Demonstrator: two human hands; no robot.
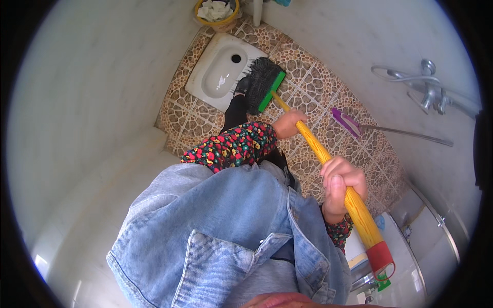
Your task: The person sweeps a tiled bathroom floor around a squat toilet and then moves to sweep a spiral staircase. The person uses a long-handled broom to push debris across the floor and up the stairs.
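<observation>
A long-handled broom slants across the view, its yellow wood-grain handle (pixel 315 144) ending near me in a red cap (pixel 380 257). Low on the handle, my left hand (pixel 290 123) is wrapped around it. My right hand (pixel 344 185) grips higher up, thumb along the near side. At the far end, the green broom head (pixel 272 91) carries dense black bristles (pixel 261 82), which meet the tiled floor and the right edge of a white squat toilet (pixel 198 79). My dark shoe (pixel 242 85) is beside the bristles.
A purple brush (pixel 346 122) with a metal handle lies to the right, below a wall-mounted shower mixer (pixel 428 86). Beyond the toilet stand a yellow-rimmed bin (pixel 235 16) holding crumpled paper and a white pipe (pixel 257 13). Pale walls close in on both sides. A tap (pixel 362 283) shows lower right.
</observation>
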